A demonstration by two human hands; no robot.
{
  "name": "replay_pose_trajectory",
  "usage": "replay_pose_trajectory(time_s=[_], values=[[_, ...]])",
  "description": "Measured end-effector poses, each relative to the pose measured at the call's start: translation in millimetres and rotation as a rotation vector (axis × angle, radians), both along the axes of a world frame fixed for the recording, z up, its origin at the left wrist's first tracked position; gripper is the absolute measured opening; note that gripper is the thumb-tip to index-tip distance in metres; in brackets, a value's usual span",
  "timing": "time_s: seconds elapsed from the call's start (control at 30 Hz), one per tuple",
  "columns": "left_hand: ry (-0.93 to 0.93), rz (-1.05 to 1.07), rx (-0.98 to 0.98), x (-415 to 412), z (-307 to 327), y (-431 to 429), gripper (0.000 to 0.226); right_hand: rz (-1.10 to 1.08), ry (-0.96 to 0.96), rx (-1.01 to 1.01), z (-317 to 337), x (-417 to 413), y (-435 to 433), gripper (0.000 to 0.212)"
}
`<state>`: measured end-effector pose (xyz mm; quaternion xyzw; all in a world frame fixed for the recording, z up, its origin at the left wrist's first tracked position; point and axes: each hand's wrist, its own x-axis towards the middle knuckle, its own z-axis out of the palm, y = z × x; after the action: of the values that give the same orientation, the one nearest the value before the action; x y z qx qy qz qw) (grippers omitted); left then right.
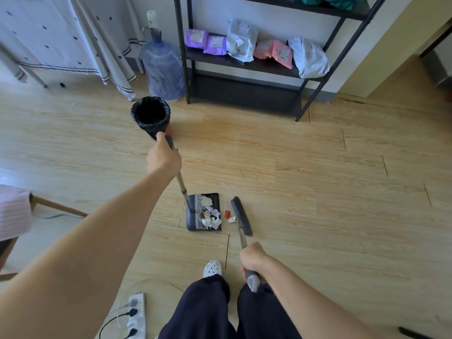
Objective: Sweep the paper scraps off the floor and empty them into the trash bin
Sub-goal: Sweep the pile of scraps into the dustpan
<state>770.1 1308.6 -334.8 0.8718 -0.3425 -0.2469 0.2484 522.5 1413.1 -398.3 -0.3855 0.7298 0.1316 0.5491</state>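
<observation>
A black dustpan [192, 220] rests on the wooden floor with several crumpled paper scraps [209, 214] inside it. My left hand [163, 159] grips its long metal handle [181, 183]. My right hand [253, 260] holds the broom handle; the dark broom head [241, 215] stands just right of the pan. Between pan and broom lie a red scrap [227, 213] and a white crumpled scrap [232, 219]. The trash bin [151, 116], lined with a black bag, stands open farther back, beyond my left hand.
A black metal shelf [244, 64] with plastic parcels stands against the far wall, a water jug [162, 67] to its left. A power strip [135, 316] with cables lies near my feet. A chair leg [58, 207] juts in at the left.
</observation>
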Motion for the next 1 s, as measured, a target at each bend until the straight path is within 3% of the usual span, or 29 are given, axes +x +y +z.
replay_pose_trajectory(time_s=[0.5,0.73,0.8,1.0], values=[[0.035,0.029,-0.058,4,-7,6,0.019,0.065,-0.179,0.144,33,15,-16,0.005],[0.089,0.127,-0.086,9,-6,8,0.013,-0.005,-0.187,0.111,56,-23,-27,0.018],[0.126,0.189,-0.103,10,-5,4,0.009,-0.009,-0.184,0.08,58,-27,-27,0.011],[0.185,0.293,-0.091,5,-1,-15,0.024,-0.02,-0.158,-0.012,59,-44,-48,0.026]])
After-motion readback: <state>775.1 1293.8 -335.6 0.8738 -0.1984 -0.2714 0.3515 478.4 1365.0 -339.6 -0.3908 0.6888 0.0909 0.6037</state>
